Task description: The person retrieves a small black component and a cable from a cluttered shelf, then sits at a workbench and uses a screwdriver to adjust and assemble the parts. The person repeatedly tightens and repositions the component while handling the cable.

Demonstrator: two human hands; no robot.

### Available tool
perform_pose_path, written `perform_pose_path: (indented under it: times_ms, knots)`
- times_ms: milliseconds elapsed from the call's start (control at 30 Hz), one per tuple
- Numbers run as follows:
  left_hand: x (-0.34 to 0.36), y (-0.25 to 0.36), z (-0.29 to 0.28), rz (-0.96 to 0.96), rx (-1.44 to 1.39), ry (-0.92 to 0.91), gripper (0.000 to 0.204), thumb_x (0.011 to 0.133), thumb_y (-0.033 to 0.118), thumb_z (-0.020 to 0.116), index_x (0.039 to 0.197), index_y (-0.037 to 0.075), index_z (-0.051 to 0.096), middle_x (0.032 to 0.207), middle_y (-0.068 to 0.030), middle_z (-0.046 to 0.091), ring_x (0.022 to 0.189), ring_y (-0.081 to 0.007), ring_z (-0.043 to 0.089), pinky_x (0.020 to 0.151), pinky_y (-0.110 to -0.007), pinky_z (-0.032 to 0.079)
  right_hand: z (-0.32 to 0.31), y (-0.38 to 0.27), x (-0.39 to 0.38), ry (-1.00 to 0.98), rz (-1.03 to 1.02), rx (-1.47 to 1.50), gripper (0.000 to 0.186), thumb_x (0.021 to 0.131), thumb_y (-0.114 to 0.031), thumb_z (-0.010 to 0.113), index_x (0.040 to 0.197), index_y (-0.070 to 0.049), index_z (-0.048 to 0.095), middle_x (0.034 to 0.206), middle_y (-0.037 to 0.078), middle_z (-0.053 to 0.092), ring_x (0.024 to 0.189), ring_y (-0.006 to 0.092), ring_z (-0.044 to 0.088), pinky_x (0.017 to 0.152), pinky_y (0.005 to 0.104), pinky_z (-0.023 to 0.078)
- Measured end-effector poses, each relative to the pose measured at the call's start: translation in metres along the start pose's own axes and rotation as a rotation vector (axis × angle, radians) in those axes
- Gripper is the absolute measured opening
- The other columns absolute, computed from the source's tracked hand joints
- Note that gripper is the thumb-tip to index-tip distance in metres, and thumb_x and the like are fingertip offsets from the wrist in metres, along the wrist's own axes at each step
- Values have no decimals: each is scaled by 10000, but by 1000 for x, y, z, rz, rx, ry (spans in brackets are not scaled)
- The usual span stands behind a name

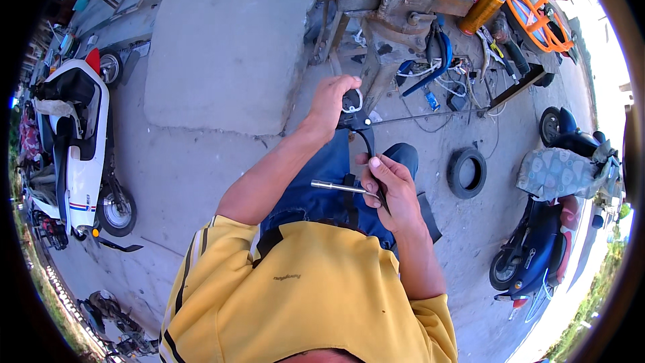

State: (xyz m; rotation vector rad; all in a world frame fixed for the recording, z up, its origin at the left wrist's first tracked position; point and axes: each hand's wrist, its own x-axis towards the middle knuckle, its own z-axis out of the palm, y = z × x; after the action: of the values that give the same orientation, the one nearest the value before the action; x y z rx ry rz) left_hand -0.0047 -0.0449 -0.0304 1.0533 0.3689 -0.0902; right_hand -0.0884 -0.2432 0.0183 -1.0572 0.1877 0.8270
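My left hand (328, 104) is closed around a small dark part (351, 101) with a pale metal ring on its face. A black cable-like strip (368, 142) curves from below this part down to my right hand (395, 187). The fingers of my right hand are closed on that strip. A slim silver socket wrench (330, 185) also sits in this grip, its thicker end pointing left across my blue trousers (306, 185). What lies inside my left palm is hidden.
Ahead stands a rusty metal stand with a vise (403, 10). Near it are a gold spray can (482, 8), an orange frame (534, 17), pliers (494, 50) and tangled wires. A loose tyre (466, 172) lies right; a white scooter (84, 141) stands left, a blue one (534, 245) right.
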Motion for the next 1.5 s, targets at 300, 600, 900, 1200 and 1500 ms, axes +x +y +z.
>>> perform_pose_path:
  times_ms: [300,600,900,1200,1500]
  knots:
    - [10,-1,-14,-120,-152,61,246,945,251,608,795,56,623,749,-70,651,638,-144,612,589,-307,507,-7,-33,-8,57,4,-316,522,1005,-169,644,1470,17,497,777,-46,496,690,39,380,537,222,271]
    - [7,6,-29,-178,-203,107,230,924,240,629,787,57,610,720,-73,625,601,-160,590,569,-308,492,-9,-35,-3,-2,18,-480,516,984,-223,688,1427,9,557,792,-30,561,675,42,429,536,216,304]
    - [-7,-3,-13,114,-185,367,252,936,231,588,761,50,600,726,-68,616,657,-149,577,597,-306,479,5,17,16,199,-179,-302,405,1006,-128,661,1340,87,585,731,-27,551,642,58,443,583,244,371]
    - [3,-10,-23,117,-301,265,264,943,240,560,763,49,593,760,-73,601,700,-162,572,639,-311,467,12,-3,14,233,-358,-580,332,991,-114,660,1276,51,614,659,-10,549,619,60,446,580,260,389]
    - [2,5,-37,-16,-318,-79,331,900,240,518,648,26,520,701,-85,484,650,-184,425,628,-315,367,-10,-49,-6,27,-314,-813,357,978,-134,702,1277,43,620,677,57,572,632,106,500,600,308,438]
